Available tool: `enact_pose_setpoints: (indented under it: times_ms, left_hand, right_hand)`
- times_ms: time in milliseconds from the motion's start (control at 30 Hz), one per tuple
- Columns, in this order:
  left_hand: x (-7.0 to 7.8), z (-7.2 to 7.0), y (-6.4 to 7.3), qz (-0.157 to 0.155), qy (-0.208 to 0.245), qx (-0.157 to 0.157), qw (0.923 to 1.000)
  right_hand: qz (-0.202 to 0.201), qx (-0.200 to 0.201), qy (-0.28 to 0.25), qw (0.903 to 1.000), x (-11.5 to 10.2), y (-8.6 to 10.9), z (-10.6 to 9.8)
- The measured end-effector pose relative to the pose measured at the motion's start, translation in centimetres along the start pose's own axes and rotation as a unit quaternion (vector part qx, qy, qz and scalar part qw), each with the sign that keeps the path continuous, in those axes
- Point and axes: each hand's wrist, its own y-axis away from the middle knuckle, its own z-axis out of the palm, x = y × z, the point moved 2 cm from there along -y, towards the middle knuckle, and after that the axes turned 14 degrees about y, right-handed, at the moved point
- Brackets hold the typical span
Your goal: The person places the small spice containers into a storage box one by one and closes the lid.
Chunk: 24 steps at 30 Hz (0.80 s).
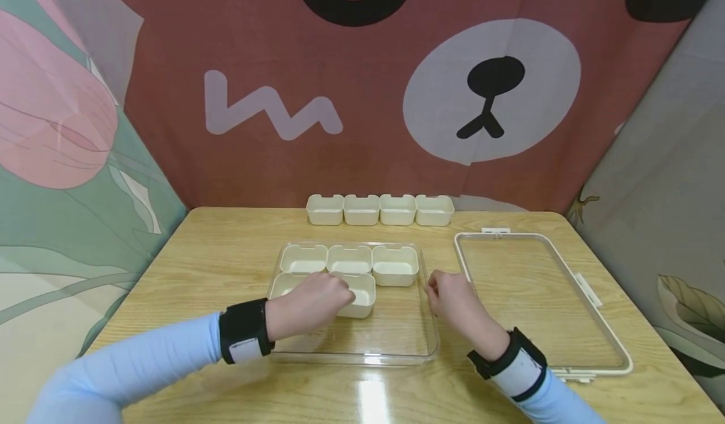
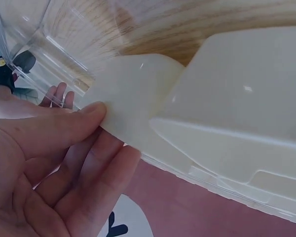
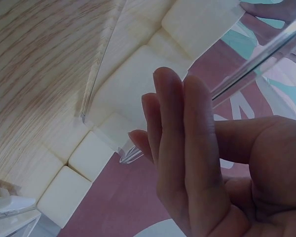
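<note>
Left fingers point(image 1: 338, 292) on partly hidden bin point(image 1: 361, 306)

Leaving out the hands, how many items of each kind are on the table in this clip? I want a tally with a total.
Small cream bins: 9 (4 in the row at the back, 5 at the container)
Clear rectangular container: 1
Clear lid with white rim: 1
Total: 11
</note>
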Motion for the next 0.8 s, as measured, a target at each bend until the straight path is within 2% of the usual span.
enact_pose_setpoints:
  times_ms: [333, 800]
  left_hand:
    - [-0.06, 0.27, -0.17, -0.002, -0.017, -0.011, 0.9998]
    - [-0.01, 0.42, -0.28, -0.016, -0.004, -0.028, 0.9995]
  right_hand:
    - [-0.002, 0.005, 0.0, 1.0, 0.04, -0.05, 0.08]
    - [-0.008, 0.015, -0.001, 0.9999, -0.06, 0.04, -0.08]
